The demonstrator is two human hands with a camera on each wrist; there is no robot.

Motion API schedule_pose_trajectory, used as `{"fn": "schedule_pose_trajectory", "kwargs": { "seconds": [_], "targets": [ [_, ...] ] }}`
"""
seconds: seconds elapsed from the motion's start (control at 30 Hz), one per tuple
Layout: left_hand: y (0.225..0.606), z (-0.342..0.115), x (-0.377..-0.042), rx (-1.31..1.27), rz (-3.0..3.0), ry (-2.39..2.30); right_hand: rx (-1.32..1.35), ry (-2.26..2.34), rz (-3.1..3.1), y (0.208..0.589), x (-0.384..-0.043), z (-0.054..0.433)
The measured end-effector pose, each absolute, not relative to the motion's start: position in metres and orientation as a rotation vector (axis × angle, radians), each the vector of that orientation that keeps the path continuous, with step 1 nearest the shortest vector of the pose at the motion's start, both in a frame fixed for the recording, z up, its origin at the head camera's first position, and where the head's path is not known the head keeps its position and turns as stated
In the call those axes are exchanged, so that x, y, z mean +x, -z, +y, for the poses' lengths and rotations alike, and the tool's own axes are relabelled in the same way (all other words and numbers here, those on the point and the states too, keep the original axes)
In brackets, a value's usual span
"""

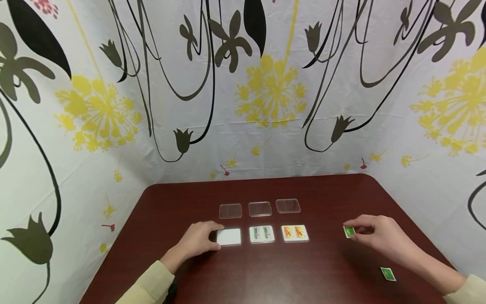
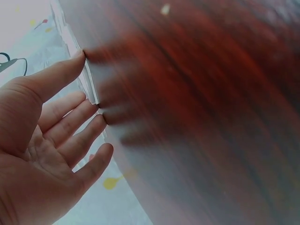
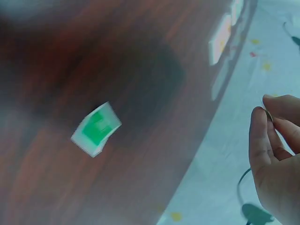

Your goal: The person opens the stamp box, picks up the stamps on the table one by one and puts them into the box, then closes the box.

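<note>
My left hand (image 1: 197, 240) is at the left end of a shallow clear case with a blank white insert (image 1: 229, 237), thumb and index finger holding its near and far edges. In the left wrist view its fingers (image 2: 77, 145) meet the case's thin rim. Above the table on the right, my right hand (image 1: 383, 236) pinches a small green stamp (image 1: 349, 231) between thumb and fingers. Another green stamp (image 1: 388, 274), with white notched edges, lies on the table below that hand; it shows larger in the right wrist view, as a green stamp (image 3: 97, 129).
Beside the white-filled case lie a case with two grey-green stamps (image 1: 261, 234) and one with two orange-yellow stamps (image 1: 295, 233). Three clear lids (image 1: 230, 210) form a row behind. A patterned curtain (image 1: 265, 147) surrounds the dark red table (image 1: 288, 274).
</note>
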State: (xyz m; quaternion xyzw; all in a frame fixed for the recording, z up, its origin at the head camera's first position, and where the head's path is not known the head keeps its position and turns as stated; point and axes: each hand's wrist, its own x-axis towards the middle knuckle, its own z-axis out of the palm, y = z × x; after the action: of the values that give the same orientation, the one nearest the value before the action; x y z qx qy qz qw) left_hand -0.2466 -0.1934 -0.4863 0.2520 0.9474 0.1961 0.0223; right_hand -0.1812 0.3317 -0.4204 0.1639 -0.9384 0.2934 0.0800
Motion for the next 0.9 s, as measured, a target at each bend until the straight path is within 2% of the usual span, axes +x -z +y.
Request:
{"fn": "schedule_pose_trajectory", "kwargs": {
  "seconds": [0.37,0.9],
  "targets": [
    [0.489,-0.192,-0.246,0.754,2.914,-0.623,0.665,-0.932,-2.711,0.414,-0.205,0.273],
    [0.487,-0.195,-0.247,0.747,2.918,-0.633,0.747,-1.109,-2.636,0.395,-0.233,0.190]
  ]
}}
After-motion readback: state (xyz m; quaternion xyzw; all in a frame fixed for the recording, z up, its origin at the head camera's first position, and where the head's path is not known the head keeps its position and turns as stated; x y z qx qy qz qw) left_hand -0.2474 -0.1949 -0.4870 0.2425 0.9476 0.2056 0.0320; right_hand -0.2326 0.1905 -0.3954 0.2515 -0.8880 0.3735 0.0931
